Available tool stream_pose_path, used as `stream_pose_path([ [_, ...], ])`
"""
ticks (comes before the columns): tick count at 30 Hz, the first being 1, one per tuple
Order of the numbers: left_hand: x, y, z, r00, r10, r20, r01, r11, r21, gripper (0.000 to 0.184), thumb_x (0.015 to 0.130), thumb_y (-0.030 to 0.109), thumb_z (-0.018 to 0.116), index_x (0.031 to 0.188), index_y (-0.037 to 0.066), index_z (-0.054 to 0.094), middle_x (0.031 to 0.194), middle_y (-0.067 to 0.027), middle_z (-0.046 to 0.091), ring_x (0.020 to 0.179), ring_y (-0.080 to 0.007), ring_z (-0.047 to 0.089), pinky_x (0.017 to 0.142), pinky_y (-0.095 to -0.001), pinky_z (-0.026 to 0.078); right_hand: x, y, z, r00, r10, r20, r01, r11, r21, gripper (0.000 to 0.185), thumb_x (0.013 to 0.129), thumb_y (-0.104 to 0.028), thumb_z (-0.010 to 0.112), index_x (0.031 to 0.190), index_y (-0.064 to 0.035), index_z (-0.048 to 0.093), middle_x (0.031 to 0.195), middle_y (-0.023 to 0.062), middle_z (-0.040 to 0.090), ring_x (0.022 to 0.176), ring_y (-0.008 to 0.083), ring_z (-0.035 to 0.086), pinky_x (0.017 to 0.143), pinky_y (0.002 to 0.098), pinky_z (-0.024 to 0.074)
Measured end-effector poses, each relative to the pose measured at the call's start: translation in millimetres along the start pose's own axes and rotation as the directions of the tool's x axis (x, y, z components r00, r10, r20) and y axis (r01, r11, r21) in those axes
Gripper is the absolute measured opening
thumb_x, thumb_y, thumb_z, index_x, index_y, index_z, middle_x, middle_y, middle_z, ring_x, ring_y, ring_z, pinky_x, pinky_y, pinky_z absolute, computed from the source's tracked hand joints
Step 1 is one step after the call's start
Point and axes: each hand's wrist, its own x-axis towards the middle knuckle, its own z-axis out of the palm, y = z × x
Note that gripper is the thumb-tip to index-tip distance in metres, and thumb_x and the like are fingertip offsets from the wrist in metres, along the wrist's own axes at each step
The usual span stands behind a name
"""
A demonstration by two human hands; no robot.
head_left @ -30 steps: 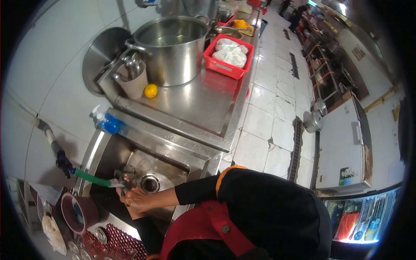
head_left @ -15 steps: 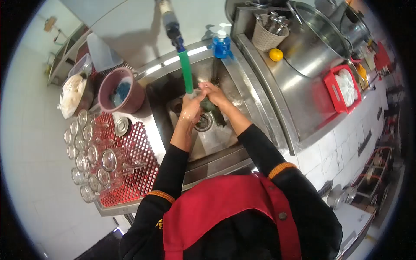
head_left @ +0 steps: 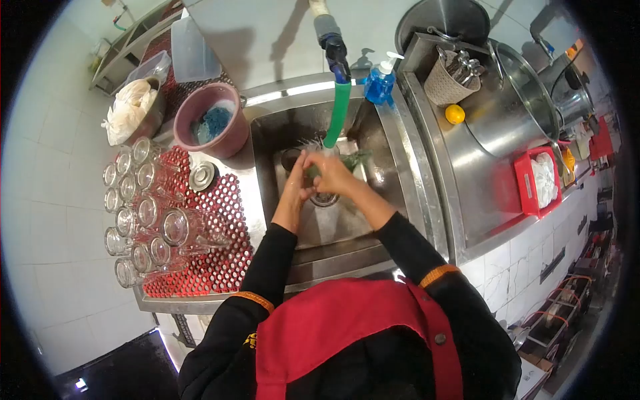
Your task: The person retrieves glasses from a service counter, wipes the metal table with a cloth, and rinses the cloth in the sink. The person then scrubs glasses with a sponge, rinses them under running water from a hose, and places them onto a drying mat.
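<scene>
Both hands are together over a steel sink (head_left: 390, 193), below a green hose (head_left: 340, 110) on a tap, with water running. My left hand (head_left: 291, 193) has its fingers stretched out, palm turned inward. Against that palm lies my right hand (head_left: 335, 175), wet, its fingers bent and smeared by motion. No object shows in the left hand; the right fingertips are partly hidden. Beneath the hands, something dark green (head_left: 357, 159) lies in the basin close to the drain (head_left: 325, 199).
Several glass mugs (head_left: 175, 227) and a metal lid (head_left: 202, 176) rest on a red perforated mat (head_left: 223, 257) at left, near a pink bucket (head_left: 233, 137). Right of the sink stand a blue soap bottle (head_left: 379, 88), a cutlery holder (head_left: 443, 85), a large pot (head_left: 510, 127) and a red box (head_left: 527, 183).
The view has shifted, so the sink and counters sit differently in it. The hands have moved from directly under the hose end to just nearer my body, and the right fingers have bent more.
</scene>
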Motion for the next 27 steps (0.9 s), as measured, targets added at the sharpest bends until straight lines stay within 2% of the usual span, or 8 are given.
stream_pose_path([
  [4, 21, -7, -11, 0.893, -0.234, 0.385, 0.326, 0.926, -0.194, 0.033, 0.082, 0.041, 0.049, 0.083, 0.009, 0.057, 0.074, -0.007, 0.06, 0.064, -0.021, 0.058, 0.057, -0.0344, 0.047, -18, -41, 16, 0.995, -0.092, -0.043, 0.081, 0.973, -0.216, 0.026, 0.063, -0.014, 0.06, 0.086, -0.0043, 0.053, 0.073, 0.0151, 0.053, 0.078, 0.0364, 0.055, 0.067, 0.0404, 0.0461],
  [10, 12, -8, 22, 0.999, -0.005, 0.054, 0.011, 0.993, -0.115, 0.03, 0.085, 0.031, 0.047, 0.092, 0.003, 0.054, 0.091, -0.006, 0.058, 0.077, -0.0156, 0.056, 0.064, -0.0286, 0.046, -7, -22, 9, 0.833, -0.48, -0.275, 0.375, 0.855, -0.358, 0.011, 0.069, -0.016, 0.055, 0.073, -0.006, 0.056, 0.065, 0.0145, 0.053, 0.057, 0.0279, 0.055, 0.05, 0.0358, 0.0443],
  [13, -5, -17, 39, 0.974, 0.202, -0.1, -0.22, 0.948, -0.228, 0.03, 0.088, 0.028, 0.041, 0.091, 0.001, 0.053, 0.089, -0.0052, 0.057, 0.078, -0.0172, 0.055, 0.068, -0.0301, 0.045, 14, 6, 4, 0.979, 0.071, -0.189, -0.158, 0.853, -0.497, 0.023, 0.07, -0.03, 0.057, 0.078, -0.0091, 0.063, 0.071, 0.017, 0.059, 0.071, 0.0305, 0.06, 0.062, 0.0356, 0.0481],
  [15, -11, -15, 35, 0.98, 0.2, 0.008, -0.2, 0.98, -0.002, 0.034, 0.088, 0.033, 0.04, 0.097, 0.002, 0.052, 0.094, -0.0064, 0.057, 0.089, -0.0205, 0.053, 0.076, -0.034, 0.043, 34, 4, -4, 0.711, 0.558, -0.428, -0.677, 0.709, -0.199, 0.032, 0.07, -0.038, 0.057, 0.075, -0.0074, 0.064, 0.067, 0.0174, 0.059, 0.072, 0.0325, 0.059, 0.063, 0.0384, 0.047],
  [21, -40, 10, 51, 0.939, -0.269, -0.215, 0.228, 0.954, -0.196, 0.045, 0.084, 0.051, 0.04, 0.1, 0.01, 0.051, 0.099, -0.0106, 0.055, 0.088, -0.0254, 0.054, 0.072, -0.0401, 0.046, 44, 32, -10, 0.911, 0.309, -0.273, -0.388, 0.869, -0.309, 0.037, 0.071, -0.042, 0.057, 0.07, -0.0051, 0.061, 0.069, 0.0176, 0.058, 0.07, 0.035, 0.056, 0.065, 0.0407, 0.0443],
  [23, 2, -10, 26, 0.967, 0.113, 0.227, -0.029, 0.939, -0.343, 0.049, 0.083, 0.054, 0.038, 0.101, 0.01, 0.051, 0.1, -0.011, 0.054, 0.089, -0.0261, 0.054, 0.072, -0.0418, 0.046, 21, 7, 12, 0.943, 0.143, -0.301, -0.194, 0.97, -0.148, 0.028, 0.072, -0.034, 0.059, 0.071, -0.0057, 0.062, 0.067, 0.0154, 0.057, 0.065, 0.0329, 0.055, 0.063, 0.0392, 0.0443],
  [24, 32, -21, -6, 0.566, 0.26, 0.782, 0.154, 0.899, -0.41, 0.048, 0.084, 0.052, 0.038, 0.1, 0.01, 0.052, 0.098, -0.0103, 0.056, 0.089, -0.0244, 0.055, 0.073, -0.0386, 0.047, 13, -10, 23, 0.96, 0.032, -0.277, -0.105, 0.962, -0.254, 0.027, 0.072, -0.033, 0.059, 0.071, -0.0057, 0.062, 0.066, 0.0151, 0.057, 0.065, 0.0326, 0.055, 0.062, 0.0389, 0.0443],
  [27, -40, 9, 37, 0.898, 0.18, 0.402, -0.133, 0.981, -0.142, 0.044, 0.084, 0.049, 0.04, 0.096, 0.009, 0.054, 0.093, -0.0096, 0.057, 0.084, -0.0221, 0.056, 0.07, -0.0358, 0.048, -10, -41, 33, 0.964, -0.103, -0.244, 0.015, 0.941, -0.338, 0.025, 0.072, -0.031, 0.06, 0.072, -0.0056, 0.061, 0.065, 0.0141, 0.057, 0.063, 0.0316, 0.055, 0.061, 0.0382, 0.0442],
])
